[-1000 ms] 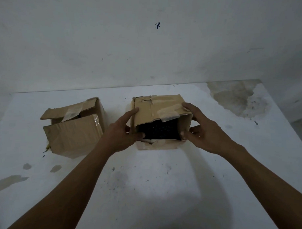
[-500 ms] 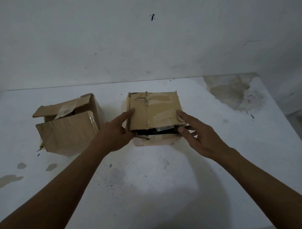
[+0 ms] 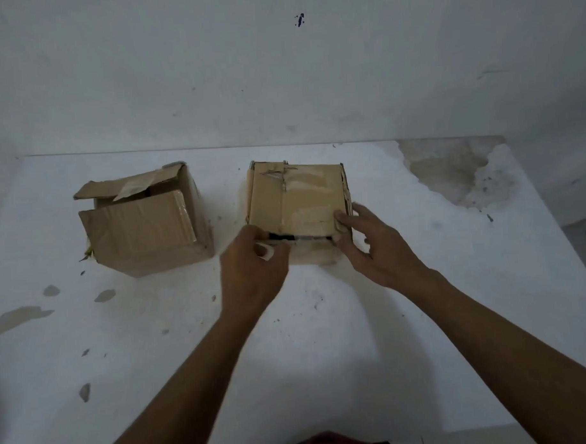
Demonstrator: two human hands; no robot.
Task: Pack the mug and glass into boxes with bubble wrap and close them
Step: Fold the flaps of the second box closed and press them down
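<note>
Two worn cardboard boxes sit on the white bench [image 3: 322, 337]. The middle box [image 3: 297, 201] is at twelve o'clock from the person, and the left box [image 3: 146, 237] is at ten o'clock, well apart from it.

The left box has its flaps loosely folded and not flat. On the middle box the top flap [image 3: 304, 191] is almost down, leaving a thin dark gap [image 3: 285, 236] along the six o'clock edge. Neither mug nor glass can be seen, so I cannot tell what each box holds.

The left hand [image 3: 250, 276] is at the box's seven o'clock corner, fingers curled, and seems to pinch the near front lip. The right hand [image 3: 375, 249] is at the five o'clock corner with fingers loosely spread down the side wall and the thumb pressing on the flap.

The cardboard looks soft, creased and patched with old tape [image 3: 283, 182], so it will probably buckle if squeezed mid-panel. The corners and edges, where the walls are stiffest, look like the better hold. The contents are likely breakable and light, so the flap wants firm, even pressure, not a shove.
</note>
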